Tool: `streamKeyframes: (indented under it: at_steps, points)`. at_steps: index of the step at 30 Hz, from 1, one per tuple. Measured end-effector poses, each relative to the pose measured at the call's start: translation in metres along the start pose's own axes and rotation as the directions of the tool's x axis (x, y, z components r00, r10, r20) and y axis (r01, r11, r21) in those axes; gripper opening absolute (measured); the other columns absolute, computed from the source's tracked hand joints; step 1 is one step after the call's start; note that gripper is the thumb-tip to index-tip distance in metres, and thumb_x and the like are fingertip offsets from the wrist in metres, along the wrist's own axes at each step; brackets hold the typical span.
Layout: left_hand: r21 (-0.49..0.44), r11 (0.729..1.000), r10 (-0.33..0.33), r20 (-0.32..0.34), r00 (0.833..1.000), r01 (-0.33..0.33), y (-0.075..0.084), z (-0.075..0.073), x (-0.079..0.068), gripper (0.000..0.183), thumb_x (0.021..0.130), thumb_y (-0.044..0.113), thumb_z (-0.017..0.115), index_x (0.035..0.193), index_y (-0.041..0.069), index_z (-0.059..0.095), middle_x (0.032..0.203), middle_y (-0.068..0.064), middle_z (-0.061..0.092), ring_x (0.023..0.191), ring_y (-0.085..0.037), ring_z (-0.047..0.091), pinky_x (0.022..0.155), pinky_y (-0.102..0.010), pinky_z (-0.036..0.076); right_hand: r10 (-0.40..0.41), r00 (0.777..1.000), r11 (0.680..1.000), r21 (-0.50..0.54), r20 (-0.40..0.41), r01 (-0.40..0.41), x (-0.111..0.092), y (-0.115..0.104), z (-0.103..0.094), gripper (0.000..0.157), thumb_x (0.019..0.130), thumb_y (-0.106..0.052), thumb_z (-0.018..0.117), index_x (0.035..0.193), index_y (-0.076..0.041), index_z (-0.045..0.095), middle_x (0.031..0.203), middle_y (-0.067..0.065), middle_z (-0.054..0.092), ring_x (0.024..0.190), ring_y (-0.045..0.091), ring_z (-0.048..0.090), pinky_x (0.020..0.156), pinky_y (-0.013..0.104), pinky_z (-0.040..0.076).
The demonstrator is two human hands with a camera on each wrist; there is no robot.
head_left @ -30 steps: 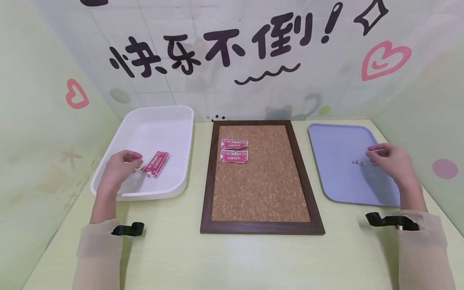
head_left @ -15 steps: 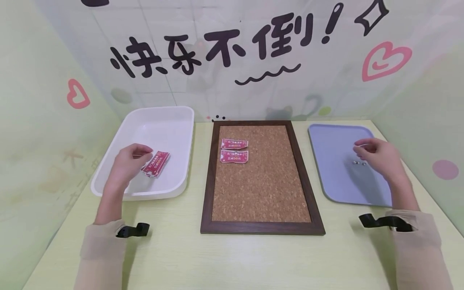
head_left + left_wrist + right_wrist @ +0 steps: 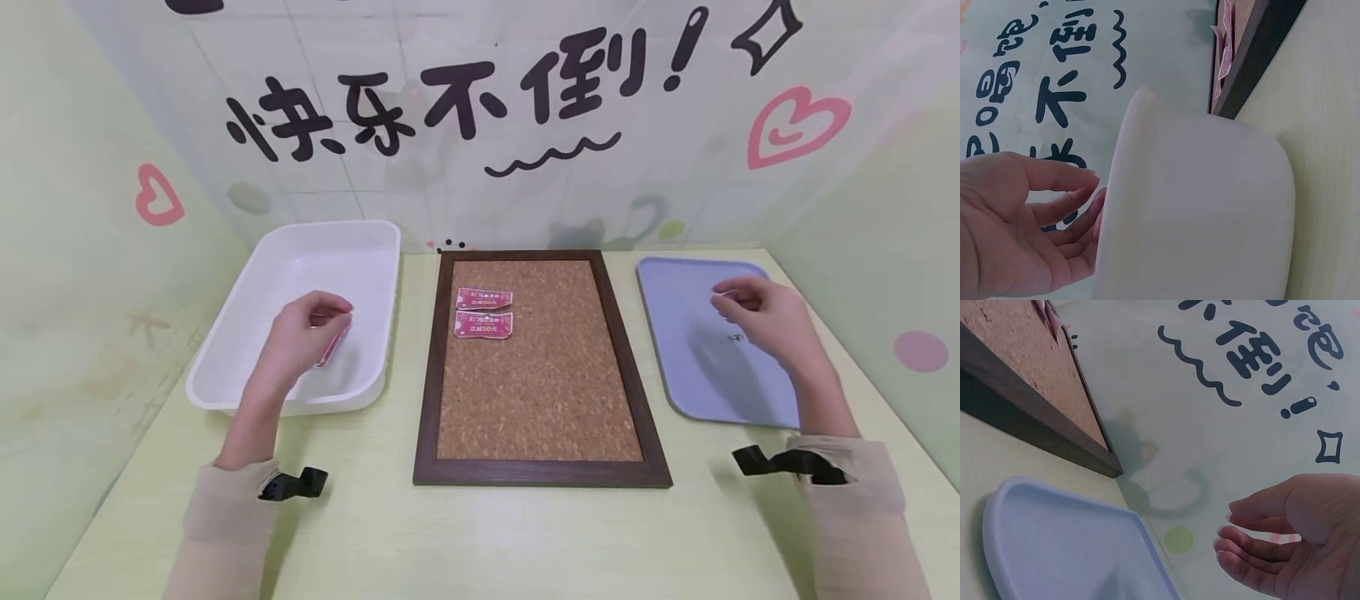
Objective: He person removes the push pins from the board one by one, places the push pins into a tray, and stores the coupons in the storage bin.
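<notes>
In the head view my left hand hovers over the white tray, bent fingers above a small pile of pink coupons, mostly covered by the hand. The left wrist view shows thumb and fingers loosely curved with nothing visible between them; the tray wall hides some fingertips. Over the blue-grey tray is my right hand, fingers loosely bent and seemingly holding nothing. Tiny shiny pieces, too small to identify, lie below it. Two pink coupons, an upper one and a lower one, sit on the corkboard.
The corkboard's dark wooden frame lies between both trays on the pale table. A printed back wall stands close behind them, with side walls left and right. Black straps with small mounts sit at both wrists.
My left hand has moved right across the white tray, now covering most of the coupon pile. My right hand has shifted left and slightly away over the blue-grey tray. Board and coupons stay put.
</notes>
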State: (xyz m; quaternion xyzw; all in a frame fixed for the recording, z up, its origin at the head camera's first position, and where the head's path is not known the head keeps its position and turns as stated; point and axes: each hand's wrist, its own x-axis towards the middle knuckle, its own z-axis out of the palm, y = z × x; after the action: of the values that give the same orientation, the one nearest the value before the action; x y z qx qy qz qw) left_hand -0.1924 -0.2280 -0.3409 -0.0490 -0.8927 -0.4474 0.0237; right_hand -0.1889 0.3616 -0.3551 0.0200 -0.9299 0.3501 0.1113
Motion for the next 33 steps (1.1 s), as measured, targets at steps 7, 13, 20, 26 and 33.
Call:
streamKeyframes:
  at_steps: [7,13,20,26,33]
  points:
    - [-0.028,0.998,0.052,0.016,0.999,-0.052,0.011,0.017,0.002,0.024,0.100,0.011,0.061,0.117,-0.005,0.064,0.111,-0.020,0.067,0.103,-0.027,0.061,0.087,-0.024,0.047,-0.035,0.999,0.999,0.034,0.028,0.034,0.004,-0.021,0.010,0.031,0.100,-0.022,0.064,0.121,0.001,0.065,0.089,-0.005,0.068,0.073,-0.004,0.058,0.052,0.020,0.048]
    - [-0.045,0.997,0.068,0.026,0.997,-0.067,0.015,0.030,0.006,0.020,0.099,0.007,0.061,0.115,-0.005,0.064,0.107,-0.019,0.067,0.101,-0.028,0.063,0.083,-0.023,0.049,-0.095,0.994,0.994,0.060,0.050,0.092,0.007,-0.037,0.024,0.027,0.100,-0.017,0.064,0.116,0.004,0.067,0.096,0.015,0.071,0.076,0.003,0.063,0.065,0.014,0.045]
    - [-0.063,0.996,0.065,0.059,0.996,-0.061,0.022,0.043,0.011,0.021,0.100,0.008,0.060,0.117,-0.004,0.064,0.108,-0.018,0.067,0.103,-0.029,0.064,0.086,-0.031,0.050,-0.118,0.989,0.991,0.067,0.087,0.113,0.010,-0.047,0.036,0.030,0.101,-0.020,0.063,0.120,0.003,0.066,0.103,0.021,0.070,0.079,0.002,0.061,0.067,0.013,0.044]
    - [-0.083,0.994,0.072,0.098,0.993,-0.064,0.029,0.053,0.013,0.023,0.100,0.009,0.060,0.118,-0.004,0.063,0.109,-0.017,0.066,0.103,-0.029,0.064,0.086,-0.037,0.052,-0.125,0.986,0.990,0.086,0.110,0.116,0.014,-0.058,0.043,0.032,0.101,-0.021,0.062,0.122,0.004,0.065,0.105,0.022,0.069,0.082,0.006,0.063,0.067,0.013,0.045]
    - [-0.081,0.995,0.070,0.120,0.990,-0.061,0.030,0.064,0.013,0.023,0.100,0.010,0.060,0.119,-0.002,0.063,0.108,-0.015,0.066,0.102,-0.028,0.064,0.086,-0.038,0.053,-0.149,0.978,0.988,0.071,0.147,0.140,0.020,-0.073,0.059,0.031,0.101,-0.023,0.063,0.119,0.002,0.067,0.106,0.019,0.070,0.090,0.012,0.064,0.073,0.017,0.047]
